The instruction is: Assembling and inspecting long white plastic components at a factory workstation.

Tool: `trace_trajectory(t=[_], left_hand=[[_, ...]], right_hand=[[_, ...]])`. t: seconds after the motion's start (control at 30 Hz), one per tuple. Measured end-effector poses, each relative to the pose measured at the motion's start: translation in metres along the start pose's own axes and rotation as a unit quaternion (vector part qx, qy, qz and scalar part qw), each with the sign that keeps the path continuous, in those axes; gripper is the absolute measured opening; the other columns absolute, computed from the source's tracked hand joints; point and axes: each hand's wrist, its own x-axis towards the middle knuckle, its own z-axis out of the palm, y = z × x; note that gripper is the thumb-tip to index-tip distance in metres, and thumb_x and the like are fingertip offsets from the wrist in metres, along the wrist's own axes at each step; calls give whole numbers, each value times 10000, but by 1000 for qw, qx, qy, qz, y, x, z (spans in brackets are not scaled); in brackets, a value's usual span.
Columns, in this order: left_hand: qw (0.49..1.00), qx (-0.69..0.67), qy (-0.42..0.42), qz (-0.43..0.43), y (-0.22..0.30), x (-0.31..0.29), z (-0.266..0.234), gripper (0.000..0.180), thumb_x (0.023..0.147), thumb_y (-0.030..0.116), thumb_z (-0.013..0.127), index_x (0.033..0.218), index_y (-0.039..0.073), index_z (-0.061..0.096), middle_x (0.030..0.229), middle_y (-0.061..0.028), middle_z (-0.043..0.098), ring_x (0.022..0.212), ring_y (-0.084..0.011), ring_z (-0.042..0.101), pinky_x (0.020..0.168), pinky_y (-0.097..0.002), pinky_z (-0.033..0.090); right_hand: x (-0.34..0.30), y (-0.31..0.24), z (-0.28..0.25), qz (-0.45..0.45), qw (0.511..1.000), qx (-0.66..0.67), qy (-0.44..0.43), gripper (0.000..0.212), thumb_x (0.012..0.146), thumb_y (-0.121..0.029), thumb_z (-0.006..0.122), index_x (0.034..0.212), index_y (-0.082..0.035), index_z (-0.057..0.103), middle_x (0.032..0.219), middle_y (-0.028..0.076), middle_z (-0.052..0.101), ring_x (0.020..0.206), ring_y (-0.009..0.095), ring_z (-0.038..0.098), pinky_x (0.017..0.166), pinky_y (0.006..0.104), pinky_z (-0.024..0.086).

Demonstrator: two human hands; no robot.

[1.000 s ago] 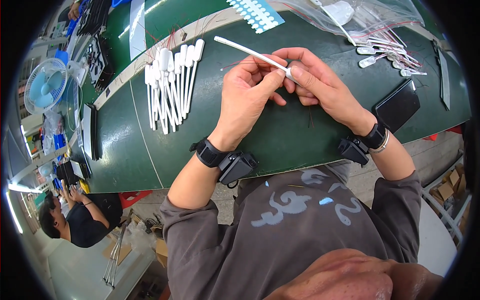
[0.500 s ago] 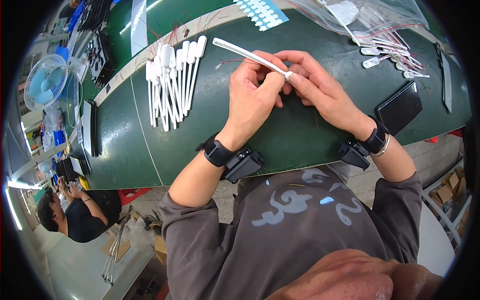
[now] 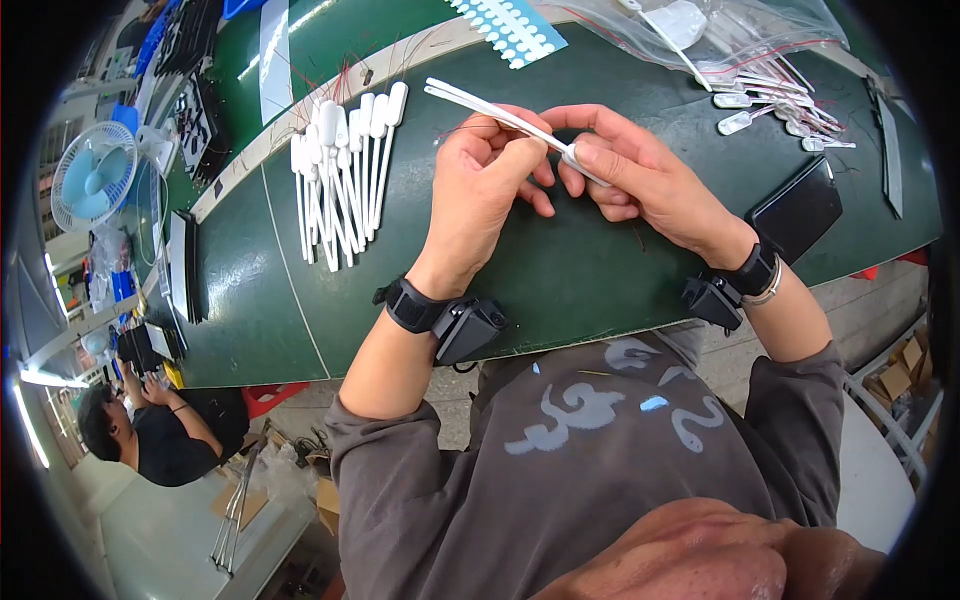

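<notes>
Head view, left hand (image 3: 480, 190) and right hand (image 3: 640, 180) both pinched shut on one white strip (image 3: 490, 108) (thin, slanting far-left), green tabletop (image 3: 600, 270), white sticks (image 3: 340, 170) left.

Assembly workshop: green workbench (image 3: 600, 280), bagged parts (image 3: 740, 40)

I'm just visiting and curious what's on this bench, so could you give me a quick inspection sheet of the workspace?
Surface: green table, dark mat.
Job's things: long white strip held over the table; thin red wires at its near end.
Clutter: row of white strips, dark phone, clear bag of parts, loose white pieces, dotted blue sheet.
Hands: left hand and right hand both pinch the strip; wrist bands with small black boxes.
Cables: thin red wires beside the row of strips.
Surroundings: small fan; a seated person lower left.
</notes>
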Motion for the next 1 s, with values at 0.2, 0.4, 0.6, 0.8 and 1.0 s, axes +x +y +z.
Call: trace_trajectory(t=[0.2, 0.4, 0.6, 0.8, 1.0], left_hand=[[1000, -15, -17, -3, 1, 1, 3, 181, 895, 78, 611, 1052, -4, 578, 893, -66, 628, 738, -107, 612, 556, -238, 537], [999, -29, -34, -8, 1, 1, 1, 205, 894, 68, 618, 1075, -8, 559, 887, -77, 629, 750, -130, 641, 584, -236, 539], [999, -18, -33, 30, -1, -1, 7, 175, 891, 33, 594, 1054, -13, 549, 861, -95, 630, 730, -161, 663, 607, -246, 543], [997, -12, -23, 72, -1, -2, 9, 165, 875, -4, 560, 1039, -16, 541, 854, -107, 635, 695, -163, 656, 604, -254, 542], [997, -62, -39, 5, 1, -2, -1, 214, 856, -17, 544, 1069, -18, 521, 844, -107, 635, 660, -162, 644, 590, -254, 530]], right_hand=[[1, -2, -2, 14, 999, 34, -2, 473, 1012, -314, 503, 1412, -86, 390, 849, -23, 491, 596, 15, 302, 514, 162, 253], [1, -2, -1, 16, 999, 44, 0, 474, 1014, -314, 501, 1415, -89, 388, 840, -25, 487, 596, 17, 300, 516, 164, 250], [0, -1, -2, 5, 999, 30, -13, 470, 1016, -313, 497, 1418, -95, 388, 812, -43, 466, 599, 15, 297, 516, 174, 235], [0, -3, 2, 3, 1000, -16, -8, 468, 1019, -303, 491, 1422, -93, 380, 797, -57, 449, 590, 11, 289, 512, 176, 225], [-2, -6, 1, 44, 998, 30, -42, 476, 1020, -289, 488, 1431, -87, 358, 811, -47, 462, 579, 8, 287, 501, 173, 223]])
